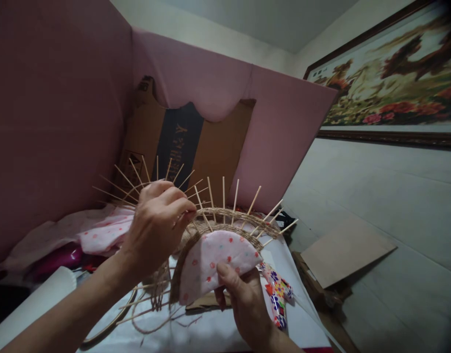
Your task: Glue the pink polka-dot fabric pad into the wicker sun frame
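Note:
My right hand [243,299] grips a half-round piece covered in pale pink fabric with small red prints [211,264], its thumb on the front. Brown twine weaving [194,241] edges the curve, and thin wooden sticks [237,196] fan out from it. A second band of twine [229,213] crosses the sticks farther out. My left hand [159,215] is raised at the upper left of the piece, fingers pinched together at the end of that twine; the fingertips are partly hidden. Behind my left hand, more sticks [137,171] fan out from another woven piece, mostly covered.
Pink fabric [104,235] lies on the left of the white table [211,333]. A hoop [111,323] and loose twine rest near the front. On the right are a flower-patterned object [279,294] and a flat board [348,250]. A cardboard sheet [221,152] leans against pink panels [277,132].

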Demonstrator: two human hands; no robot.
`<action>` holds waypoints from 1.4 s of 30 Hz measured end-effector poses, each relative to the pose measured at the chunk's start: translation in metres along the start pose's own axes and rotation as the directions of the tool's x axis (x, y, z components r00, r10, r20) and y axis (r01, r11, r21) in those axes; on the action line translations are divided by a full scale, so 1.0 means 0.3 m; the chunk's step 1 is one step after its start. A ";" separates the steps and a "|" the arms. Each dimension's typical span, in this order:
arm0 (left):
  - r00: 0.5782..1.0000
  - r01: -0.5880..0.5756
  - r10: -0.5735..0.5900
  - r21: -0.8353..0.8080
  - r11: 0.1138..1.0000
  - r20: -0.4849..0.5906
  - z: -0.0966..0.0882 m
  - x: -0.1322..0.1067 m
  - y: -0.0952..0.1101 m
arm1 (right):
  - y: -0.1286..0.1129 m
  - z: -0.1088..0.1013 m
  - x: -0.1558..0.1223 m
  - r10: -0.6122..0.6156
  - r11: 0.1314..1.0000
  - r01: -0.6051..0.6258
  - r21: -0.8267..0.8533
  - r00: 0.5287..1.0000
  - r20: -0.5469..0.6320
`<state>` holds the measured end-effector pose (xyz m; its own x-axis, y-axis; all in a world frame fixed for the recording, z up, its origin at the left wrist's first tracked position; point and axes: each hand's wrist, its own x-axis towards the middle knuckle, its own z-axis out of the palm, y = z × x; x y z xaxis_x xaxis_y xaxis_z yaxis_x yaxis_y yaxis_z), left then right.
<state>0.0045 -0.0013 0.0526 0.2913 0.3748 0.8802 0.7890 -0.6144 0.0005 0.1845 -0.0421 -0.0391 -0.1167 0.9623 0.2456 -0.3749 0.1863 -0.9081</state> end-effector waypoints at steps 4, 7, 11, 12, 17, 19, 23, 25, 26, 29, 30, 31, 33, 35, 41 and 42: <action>0.987 -0.145 0.145 -0.001 0.989 0.071 0.004 0.000 0.037 | -0.003 0.006 -0.002 0.008 1.000 -0.007 -0.024 0.999 0.041; 0.965 -0.223 0.218 0.019 0.975 0.146 0.011 -0.007 0.051 | 0.001 0.005 -0.001 0.008 1.000 -0.007 -0.018 0.999 0.042; 0.935 -0.312 0.295 0.063 0.948 0.195 0.017 -0.011 0.049 | 0.006 0.001 0.000 0.039 0.999 -0.036 -0.041 0.997 0.069; 0.928 -0.331 0.311 0.073 0.941 0.205 0.017 -0.010 0.047 | 0.006 0.000 0.000 0.045 0.998 -0.041 -0.045 0.996 0.075; 0.905 -0.401 0.367 0.144 0.905 0.215 0.018 -0.009 0.038 | 0.002 0.000 0.000 0.057 0.998 -0.055 -0.039 0.997 0.054; 0.900 -0.417 0.379 0.173 0.892 0.215 0.019 -0.010 0.034 | 0.001 0.001 0.001 0.066 0.998 -0.064 -0.028 0.997 0.047; 0.891 -0.442 0.408 0.181 0.878 0.197 0.016 -0.009 0.023 | 0.002 0.001 0.004 0.091 0.996 -0.092 0.014 0.995 0.044; 0.896 -0.435 0.409 0.158 0.886 0.173 0.015 -0.008 0.020 | 0.003 0.001 0.005 0.103 0.994 -0.104 0.036 0.994 0.042; 0.906 -0.414 0.391 0.141 0.899 0.163 0.015 -0.008 0.019 | 0.005 0.001 0.004 0.106 0.993 -0.108 0.044 0.994 0.038; 0.950 -0.286 0.279 0.028 0.958 0.139 0.017 -0.005 0.018 | 0.007 0.000 0.003 0.114 0.992 -0.115 0.047 0.993 0.028; 0.964 -0.226 0.229 -0.035 0.974 0.133 0.017 -0.004 0.018 | 0.007 0.000 0.002 0.114 0.992 -0.115 0.045 0.993 0.024; 0.978 -0.162 0.174 -0.109 0.981 0.116 0.016 -0.003 0.018 | 0.007 0.000 0.002 0.114 0.992 -0.115 0.042 0.993 0.023; 0.998 -0.017 0.035 -0.285 0.958 0.056 0.009 0.000 0.018 | 0.007 0.000 0.002 0.116 0.992 -0.117 0.037 0.993 0.024; 0.990 0.116 -0.140 -0.484 0.868 -0.014 -0.005 0.002 0.022 | 0.007 -0.001 0.002 0.122 0.992 -0.123 0.027 0.992 0.027; 0.889 0.325 -0.450 -0.575 0.751 -0.085 -0.031 0.003 0.002 | 0.010 -0.011 0.007 0.093 0.995 -0.092 0.030 0.995 -0.042; 0.871 0.371 -0.479 -0.496 0.785 -0.107 -0.024 0.001 -0.018 | 0.009 -0.013 0.007 0.077 0.997 -0.075 0.036 0.995 -0.056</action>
<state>-0.0036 -0.0030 0.0562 -0.1824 0.5466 0.8173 0.4592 -0.6877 0.5624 0.1868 -0.0389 -0.0425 -0.0935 0.9834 0.1556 -0.3983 0.1063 -0.9111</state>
